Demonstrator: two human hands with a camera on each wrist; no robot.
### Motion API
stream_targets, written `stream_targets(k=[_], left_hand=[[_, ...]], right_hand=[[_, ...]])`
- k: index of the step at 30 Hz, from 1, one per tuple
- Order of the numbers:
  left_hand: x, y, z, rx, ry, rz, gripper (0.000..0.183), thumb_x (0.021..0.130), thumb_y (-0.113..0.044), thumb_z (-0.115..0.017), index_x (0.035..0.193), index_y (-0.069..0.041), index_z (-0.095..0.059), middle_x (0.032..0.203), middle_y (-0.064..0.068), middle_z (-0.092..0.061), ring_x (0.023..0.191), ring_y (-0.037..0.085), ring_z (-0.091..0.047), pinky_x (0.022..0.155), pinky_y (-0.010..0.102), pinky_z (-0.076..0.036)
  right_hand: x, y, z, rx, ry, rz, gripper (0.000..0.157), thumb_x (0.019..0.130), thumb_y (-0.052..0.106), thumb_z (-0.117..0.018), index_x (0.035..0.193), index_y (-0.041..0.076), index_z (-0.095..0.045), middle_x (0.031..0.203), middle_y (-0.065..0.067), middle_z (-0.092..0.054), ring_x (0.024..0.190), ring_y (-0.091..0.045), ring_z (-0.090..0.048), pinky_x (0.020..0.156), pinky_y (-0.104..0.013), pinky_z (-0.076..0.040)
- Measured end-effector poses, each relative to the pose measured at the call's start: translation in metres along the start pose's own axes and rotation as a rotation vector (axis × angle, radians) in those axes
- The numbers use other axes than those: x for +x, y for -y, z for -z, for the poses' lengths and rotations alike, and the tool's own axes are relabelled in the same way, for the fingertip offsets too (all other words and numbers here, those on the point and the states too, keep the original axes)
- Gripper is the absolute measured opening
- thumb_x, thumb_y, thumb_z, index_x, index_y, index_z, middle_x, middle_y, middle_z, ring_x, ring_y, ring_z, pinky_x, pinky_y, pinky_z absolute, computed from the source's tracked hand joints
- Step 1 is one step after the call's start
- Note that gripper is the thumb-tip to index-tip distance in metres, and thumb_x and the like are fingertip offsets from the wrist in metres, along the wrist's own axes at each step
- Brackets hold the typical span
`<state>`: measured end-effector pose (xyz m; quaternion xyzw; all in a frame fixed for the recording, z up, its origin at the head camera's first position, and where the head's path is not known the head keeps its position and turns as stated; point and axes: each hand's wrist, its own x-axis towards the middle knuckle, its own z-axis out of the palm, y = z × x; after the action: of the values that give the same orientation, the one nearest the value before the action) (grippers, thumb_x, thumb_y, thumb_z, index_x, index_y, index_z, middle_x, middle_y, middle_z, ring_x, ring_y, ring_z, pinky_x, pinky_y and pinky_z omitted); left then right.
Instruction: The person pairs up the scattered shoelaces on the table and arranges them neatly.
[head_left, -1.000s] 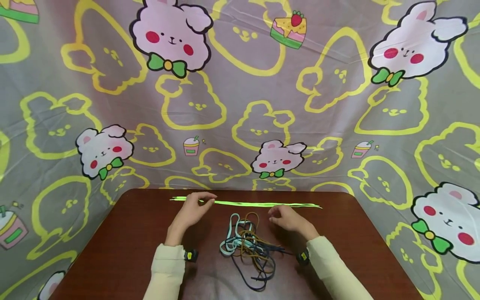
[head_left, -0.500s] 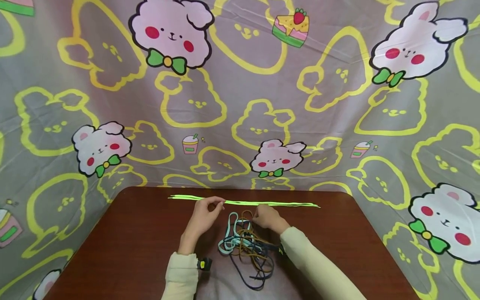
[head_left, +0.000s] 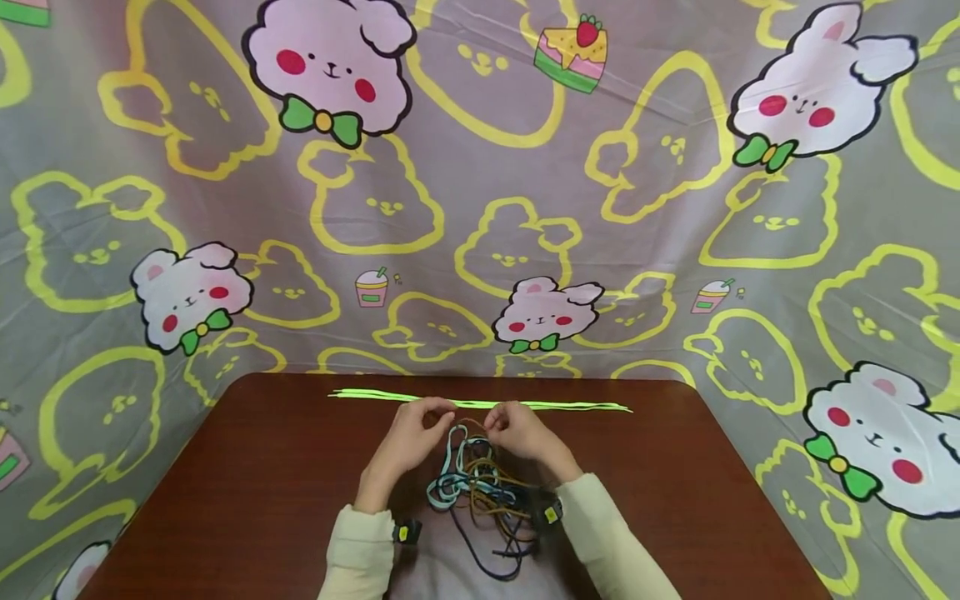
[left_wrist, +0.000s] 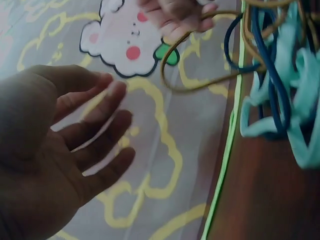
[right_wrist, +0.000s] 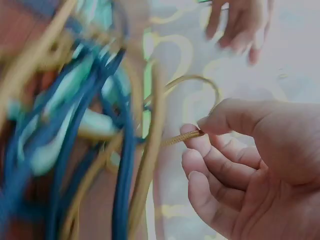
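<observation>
A person's two hands are over the desk, one on each side of the far end of a loose tangle of cords. The right hand has its grip closed on a brown cord, pinching it between the thumb and index finger, with the other fingers curled loosely below. From that pinch a loop of the brown cord arches out and runs back into the tangle, where its other lengths cross over and under a dark blue cord and a flat light-blue cord. The left hand holds nothing: its grip is relaxed, the fingers gently bent and spread, the thumb near the index finger, and the whole hand apart from the brown loop. The tangle lies near the middle of the desk, between the forearms; its light-blue loops are mostly on the left side, while a long dark blue bend trails toward the person. Beyond the hands, a bundle of bright yellow-green laces stretches from left to right along the far part of the desk, partly hidden behind the fingers. Both arms wear pale sleeves, with a small black device at each wrist. Behind the desk hangs a grey cloth printed with white rabbit heads, yellow outlines and drink cups.
</observation>
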<state>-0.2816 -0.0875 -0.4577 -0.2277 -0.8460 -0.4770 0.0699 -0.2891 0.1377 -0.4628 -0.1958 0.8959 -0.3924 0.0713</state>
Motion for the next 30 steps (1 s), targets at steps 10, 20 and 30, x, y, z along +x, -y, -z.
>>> stream_targets(k=[10, 20, 30], left_hand=[[-0.005, -0.024, -0.006, -0.035, 0.24, -0.04, 0.022, 0.094, -0.036, -0.053, 0.099, -0.02, -0.068, 0.083, -0.004, -0.063, 0.07, 0.01, -0.057, 0.065, 0.031, -0.048], [-0.013, -0.05, 0.011, -0.026, 0.233, -0.061, 0.034, 0.093, -0.041, -0.053, 0.066, -0.022, -0.06, 0.052, -0.008, -0.035, 0.043, 0.005, -0.031, 0.046, 0.023, -0.033], [-0.022, -0.074, 0.033, 0.03, 0.172, -0.037, 0.048, 0.091, -0.049, -0.051, 0.052, -0.021, -0.049, 0.049, -0.01, -0.025, 0.042, 0.005, -0.021, 0.045, 0.022, -0.028]], right_hand=[[-0.042, 0.042, 0.003, 0.15, -0.048, 0.056, 0.012, 0.092, 0.013, -0.056, 0.098, 0.014, -0.067, 0.085, -0.004, -0.064, 0.064, -0.013, -0.054, 0.057, -0.026, -0.046], [-0.072, 0.072, 0.027, 0.121, 0.002, 0.05, 0.01, 0.091, 0.025, -0.061, 0.093, 0.021, -0.069, 0.07, -0.002, -0.064, 0.057, -0.012, -0.053, 0.052, -0.027, -0.044], [-0.098, 0.072, 0.056, 0.08, -0.043, 0.108, 0.009, 0.09, 0.03, -0.061, 0.093, 0.027, -0.07, 0.088, 0.009, -0.066, 0.076, -0.013, -0.059, 0.066, -0.029, -0.049]])
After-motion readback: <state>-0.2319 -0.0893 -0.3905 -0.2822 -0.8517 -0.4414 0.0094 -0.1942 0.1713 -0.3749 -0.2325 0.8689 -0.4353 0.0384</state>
